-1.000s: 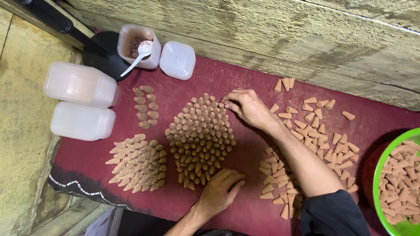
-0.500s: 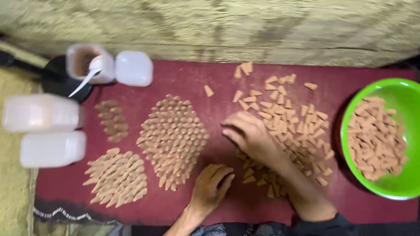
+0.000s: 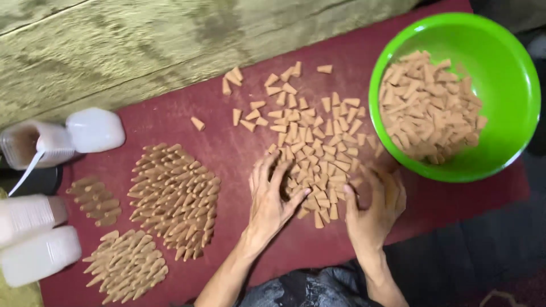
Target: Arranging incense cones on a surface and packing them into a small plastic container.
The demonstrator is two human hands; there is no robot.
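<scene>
Both hands, left hand (image 3: 273, 196) and right hand (image 3: 375, 204), spread open, flanking loose incense cones (image 3: 313, 148); nothing gripped; cones just beyond fingertips.

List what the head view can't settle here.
- Left hand and right hand: whether either pinches a cone; palms face down on the loose cones.
- Bowl: its depth; the cone heap covers the bottom.
- Tub with spoon: contents, cut by the left edge.
- Stacked containers: cut by the left edge, contents unclear.
- Standing cone clusters: count, too small and packed.
</scene>
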